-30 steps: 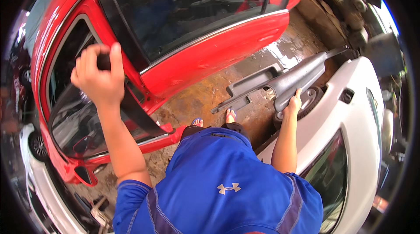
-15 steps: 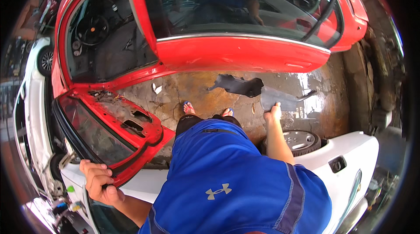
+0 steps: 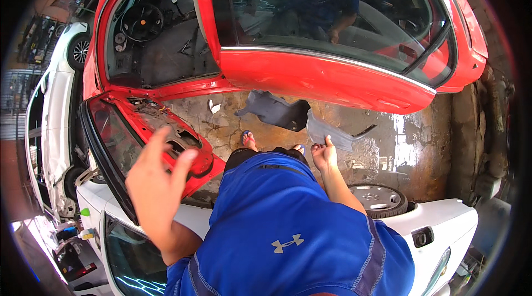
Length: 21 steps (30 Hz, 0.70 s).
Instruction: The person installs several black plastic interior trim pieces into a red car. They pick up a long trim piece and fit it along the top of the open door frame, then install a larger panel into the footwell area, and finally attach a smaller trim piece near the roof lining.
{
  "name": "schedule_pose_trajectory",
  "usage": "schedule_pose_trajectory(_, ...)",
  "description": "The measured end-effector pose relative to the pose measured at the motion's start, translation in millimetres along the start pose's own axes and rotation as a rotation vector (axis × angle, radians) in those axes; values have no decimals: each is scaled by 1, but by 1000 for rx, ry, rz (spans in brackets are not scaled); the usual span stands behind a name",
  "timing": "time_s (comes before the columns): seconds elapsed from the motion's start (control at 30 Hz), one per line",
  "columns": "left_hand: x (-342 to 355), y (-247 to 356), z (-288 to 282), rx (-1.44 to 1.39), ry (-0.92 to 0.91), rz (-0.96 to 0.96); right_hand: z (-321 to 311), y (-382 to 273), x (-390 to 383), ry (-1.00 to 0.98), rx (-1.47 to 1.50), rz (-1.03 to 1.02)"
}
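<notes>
My right hand (image 3: 325, 156) is shut on the near edge of a dark grey, flexible sheet-like car panel (image 3: 280, 113), thumb on top. The panel has ragged edges, a lighter grey half beside my fingers and a thin dark strip off its right end. It hangs over the wet floor beyond my feet. My left hand (image 3: 154, 185) is raised and slightly blurred, thumb and fingers apart, holding nothing. Below and beyond it is the opened front door (image 3: 202, 155) of a red car (image 3: 316, 71), its inner trim off and metal cutouts showing. The hand looks apart from the door.
A wheel (image 3: 377, 199) lies on its side at my right, against a white car body panel (image 3: 443, 221). A white car (image 3: 58, 113) stands far left. The red car's interior shows a steering wheel (image 3: 142, 22). A small white scrap (image 3: 214, 107) lies on the wet concrete floor (image 3: 354, 168).
My left hand has let go of the door's window-frame edge and moved up and to the right, fingers spread. My right hand has brought the panel leftward, closer to my body.
</notes>
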<state>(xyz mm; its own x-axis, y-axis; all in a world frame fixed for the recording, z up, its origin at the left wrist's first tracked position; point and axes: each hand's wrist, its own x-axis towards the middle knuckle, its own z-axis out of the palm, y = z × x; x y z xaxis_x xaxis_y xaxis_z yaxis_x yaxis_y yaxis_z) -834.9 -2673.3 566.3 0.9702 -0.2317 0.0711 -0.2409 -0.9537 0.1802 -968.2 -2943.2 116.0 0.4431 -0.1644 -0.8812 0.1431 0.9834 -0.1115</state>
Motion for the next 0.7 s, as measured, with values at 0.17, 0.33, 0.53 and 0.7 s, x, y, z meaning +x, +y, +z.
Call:
schedule_pose_trajectory(0.17, 11, -11, 121, -550, -750, 26, 10, 28, -12, -165, 23, 93)
schedule_pose_trajectory(0.33, -16, -18, 298, -1035, -921, -72, 40, 59, -44, -250, -116, 132)
schedule_pose_trajectory(0.53, -17, -27, 321, -1617, -670, -569, 38, 95, -35, -423, -523, 156)
schedule_pose_trajectory(0.7, 9, -84, 329, -1808, -443, -762, 45, 70, -55, -589, -1322, -206)
